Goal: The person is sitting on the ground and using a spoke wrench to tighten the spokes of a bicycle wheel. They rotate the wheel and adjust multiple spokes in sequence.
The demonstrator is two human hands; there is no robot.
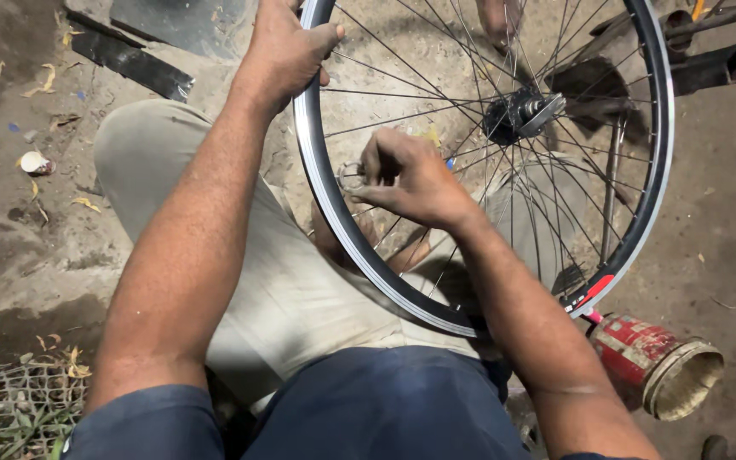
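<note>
The bicycle wheel (504,162) stands before you — across your knees. A tin can (658,362) lies right of it, a paper cup (34,162) far left.

There is only one view, from a camera on the person's head. It looks steeply down over both forearms to the lap and the dirt ground (726,179) below. It is close: the bicycle wheel (659,128) fills the upper middle of the frame and its top is cut off. The left hand (283,51) is at the top edge, the right hand (411,175) near the centre.
</note>
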